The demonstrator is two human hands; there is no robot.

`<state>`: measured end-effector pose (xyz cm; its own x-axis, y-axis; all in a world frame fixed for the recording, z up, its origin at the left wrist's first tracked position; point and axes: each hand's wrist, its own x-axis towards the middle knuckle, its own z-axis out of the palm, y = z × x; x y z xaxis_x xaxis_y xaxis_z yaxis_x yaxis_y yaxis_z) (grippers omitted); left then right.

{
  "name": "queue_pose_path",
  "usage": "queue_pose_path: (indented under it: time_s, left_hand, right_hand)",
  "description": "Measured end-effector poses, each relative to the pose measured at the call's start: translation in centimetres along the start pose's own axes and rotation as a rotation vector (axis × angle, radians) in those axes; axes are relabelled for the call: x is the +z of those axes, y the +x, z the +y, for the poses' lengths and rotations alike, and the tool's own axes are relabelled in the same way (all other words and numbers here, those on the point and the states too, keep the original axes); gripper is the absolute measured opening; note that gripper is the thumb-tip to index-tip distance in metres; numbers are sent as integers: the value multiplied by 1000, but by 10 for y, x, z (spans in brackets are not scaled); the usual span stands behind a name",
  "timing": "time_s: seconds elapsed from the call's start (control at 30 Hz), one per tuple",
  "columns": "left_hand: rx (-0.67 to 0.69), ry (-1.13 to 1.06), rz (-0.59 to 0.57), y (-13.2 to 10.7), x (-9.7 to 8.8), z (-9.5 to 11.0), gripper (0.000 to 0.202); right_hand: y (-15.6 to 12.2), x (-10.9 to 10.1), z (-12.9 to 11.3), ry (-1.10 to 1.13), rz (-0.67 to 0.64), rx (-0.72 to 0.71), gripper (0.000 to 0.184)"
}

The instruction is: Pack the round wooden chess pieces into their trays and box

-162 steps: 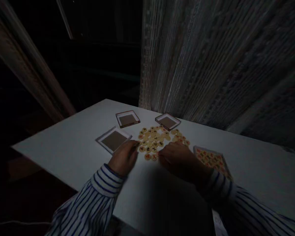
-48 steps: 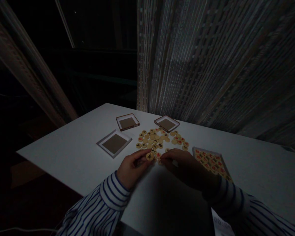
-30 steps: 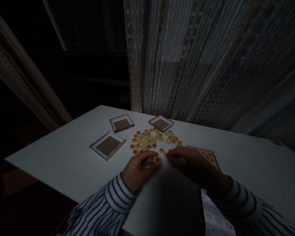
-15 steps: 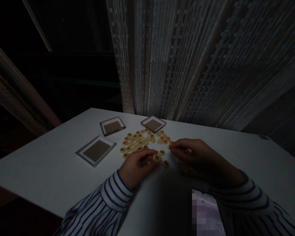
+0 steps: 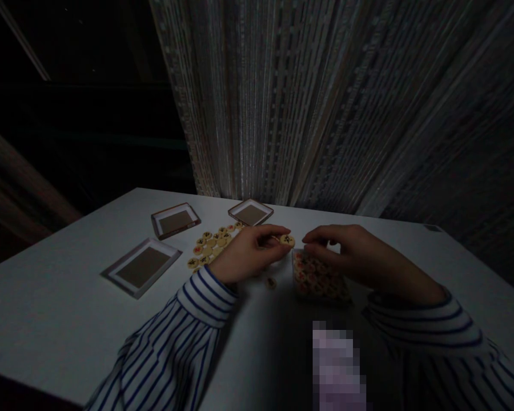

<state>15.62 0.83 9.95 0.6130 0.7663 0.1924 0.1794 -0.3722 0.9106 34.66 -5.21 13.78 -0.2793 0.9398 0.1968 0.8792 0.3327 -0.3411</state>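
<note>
My left hand (image 5: 251, 254) is closed, pinching a round wooden Chinese chess piece (image 5: 287, 241) with a black character between thumb and fingertips. Just right of that piece, my right hand (image 5: 351, 251) is curled with thumb and index fingertips close together; whether a piece is between them is hidden. Beneath the right fingers stands a clear box (image 5: 321, 302) packed with rows of chess pieces, several marked in red. One loose piece (image 5: 270, 282) lies on the table below my left hand. Behind that hand spreads a group of loose pieces (image 5: 209, 250), partly covered by it.
On the white table (image 5: 68, 297) are a grey-rimmed tray or lid (image 5: 141, 267) and two shallow brown-edged boxes, one at the left (image 5: 175, 221) and one at the back (image 5: 251, 213). A blurred-out phone-like screen (image 5: 338, 368) lies in front. A string curtain (image 5: 257, 103) hangs behind the table.
The view has shifted right. My left hand has moved right with its chess piece, up to the right hand. The right hand has drawn back from the loose pieces to above the box, now exposed.
</note>
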Motion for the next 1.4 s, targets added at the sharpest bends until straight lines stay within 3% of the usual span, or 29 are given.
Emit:
queue_pose_path:
  time_s: [0.17,0.3,0.53,0.73,1.03,1.4]
  left_hand:
    - [38,120,-309,22,-9,11,35]
    - [43,211,-436,32,-11,14,30]
    - [15,31,-435,44,-7,5,28]
    - [-70,-141,-443,47,-2,-2,22]
    - [-101,-351,-390,53,8,-13,21]
    - [-157,-424,-360,53,9,-8,19]
  right_hand:
    - [-6,-10,10,-12,15,65,22]
    - [-6,-13,14,-29,15,56,22]
    - [-2,-10,20,-102,-28,94,19]
    - [3,0,21,-111,36,103,14]
    - [1,6,17,-92,110,-4,20]
    - [2,7,22,-116,105,-49,21]
